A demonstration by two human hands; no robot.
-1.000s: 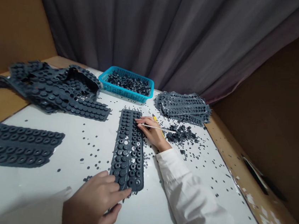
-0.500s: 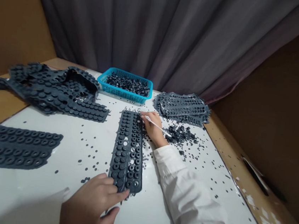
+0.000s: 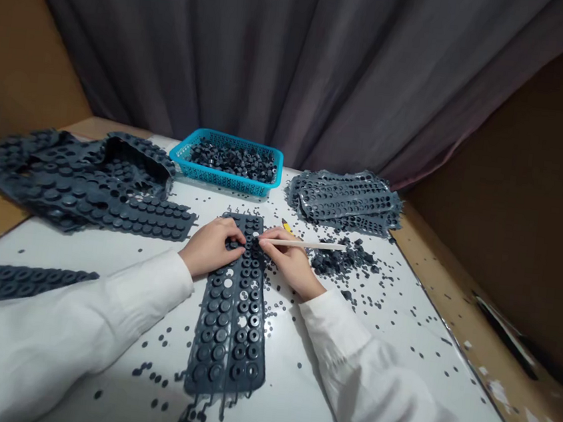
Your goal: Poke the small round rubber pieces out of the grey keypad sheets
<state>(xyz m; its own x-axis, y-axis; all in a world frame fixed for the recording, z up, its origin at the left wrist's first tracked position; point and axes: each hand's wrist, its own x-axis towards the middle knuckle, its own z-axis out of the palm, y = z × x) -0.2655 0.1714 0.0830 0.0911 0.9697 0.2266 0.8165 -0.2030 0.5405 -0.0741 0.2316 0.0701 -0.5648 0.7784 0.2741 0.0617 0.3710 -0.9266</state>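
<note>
A long dark grey rubber sheet [image 3: 230, 320], punched with rows of round studs and some empty holes, lies lengthwise on the white table. My left hand [image 3: 212, 247] rests flat across its far end, with the fingers on the studs. My right hand [image 3: 289, 259] is just beside that end and holds a thin pale wooden stick [image 3: 308, 245], its tip on the sheet near my left fingertips. A yellow tool [image 3: 286, 225] shows just past my right hand, mostly hidden by it.
A blue plastic basket [image 3: 223, 187] of dark rubber pieces stands at the back. Punched sheets are piled at left [image 3: 83, 183] and right [image 3: 345, 201]. A loose heap of pieces [image 3: 341, 259] lies right of my hand. Small dark bits are scattered over the white table [image 3: 292, 400].
My left hand has moved from the near end of the sheet to its far end. The stick in my right hand now lies nearly level, and the view has shifted slightly.
</note>
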